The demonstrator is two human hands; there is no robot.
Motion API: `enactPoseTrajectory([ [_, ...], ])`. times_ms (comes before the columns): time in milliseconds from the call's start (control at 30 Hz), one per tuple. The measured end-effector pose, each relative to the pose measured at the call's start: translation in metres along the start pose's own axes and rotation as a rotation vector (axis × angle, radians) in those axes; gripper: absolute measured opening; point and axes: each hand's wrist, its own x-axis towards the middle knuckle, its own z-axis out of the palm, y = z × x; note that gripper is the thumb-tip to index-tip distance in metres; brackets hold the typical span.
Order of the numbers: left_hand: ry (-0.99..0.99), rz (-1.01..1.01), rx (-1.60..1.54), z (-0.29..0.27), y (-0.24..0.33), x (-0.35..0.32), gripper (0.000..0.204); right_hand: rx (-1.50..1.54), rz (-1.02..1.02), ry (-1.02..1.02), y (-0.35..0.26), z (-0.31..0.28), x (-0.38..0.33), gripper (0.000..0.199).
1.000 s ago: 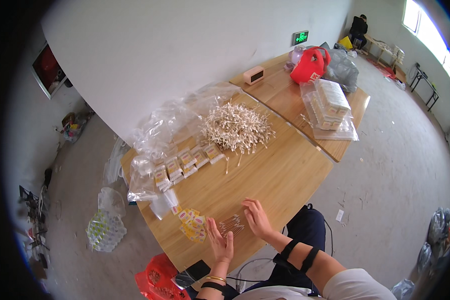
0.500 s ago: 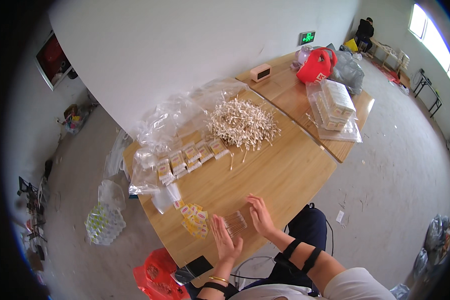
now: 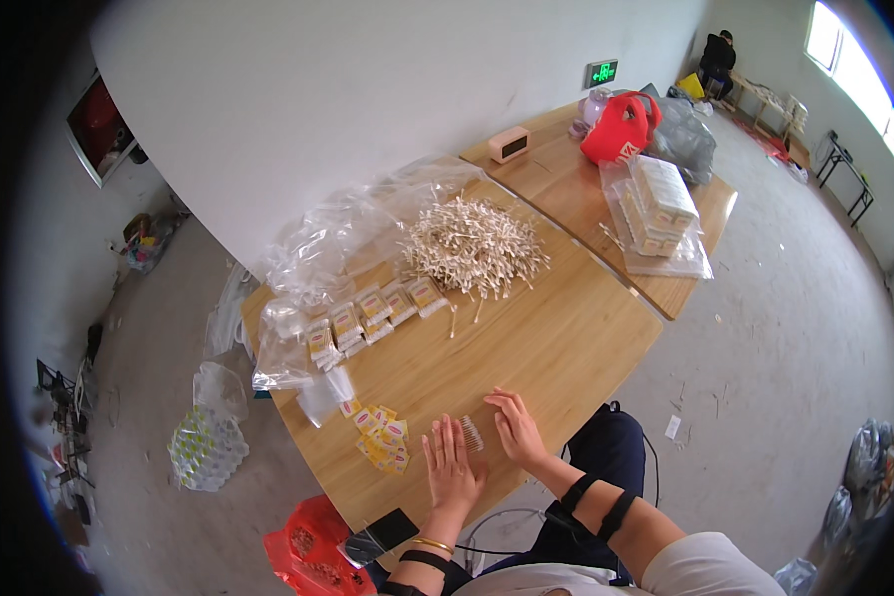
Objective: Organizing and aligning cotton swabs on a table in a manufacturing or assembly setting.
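A row of cotton swabs (image 3: 473, 434) lies on the wooden table (image 3: 556, 348) between my hands. My left hand (image 3: 451, 467) is flat over the left part of the row, fingers stretched out, and hides most of those swabs. Just right of the row is my right hand (image 3: 515, 427), its fingers extended and somewhat bent, with nothing in them. Several yellow and white printed cards (image 3: 382, 437) are spread left of my left hand. Farther off sits a big loose heap of cotton swabs (image 3: 477, 246), and beside it a line of packed swab bundles (image 3: 373, 306).
Clear plastic bags (image 3: 318, 248) lie along the wall side. A dark phone (image 3: 385, 531) rests at the near edge. A second table holds a pink clock (image 3: 509, 145), a red bag (image 3: 621, 129) and stacked white packs (image 3: 663, 199). A person (image 3: 717, 58) sits far off.
My left hand has turned from edge-on beside the swabs to palm down over their left part. My right hand has barely moved.
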Motion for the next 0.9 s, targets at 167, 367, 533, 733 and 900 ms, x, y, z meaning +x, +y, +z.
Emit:
enactPoseTrajectory([
  [167,-0.107,-0.007,0.091,0.009,0.001,0.001,0.095,-0.007,0.009,-0.005,-0.003,0.001,0.002,0.030],
  [367,-0.106,0.003,0.088,0.006,0.004,0.012,0.094,-0.045,-0.016,0.044,0.004,0.003,0.023,0.030],
  [533,-0.043,0.037,0.078,0.016,-0.002,0.008,0.094,-0.310,-0.020,0.041,0.019,0.004,0.102,0.037],
  [733,-0.012,0.037,0.046,0.017,-0.004,0.008,0.094,-0.810,0.024,-0.077,0.015,0.044,0.170,0.052],
  [900,-0.015,0.033,0.022,0.015,-0.001,0.009,0.092,-0.913,0.060,-0.117,0.021,0.055,0.195,0.047],
])
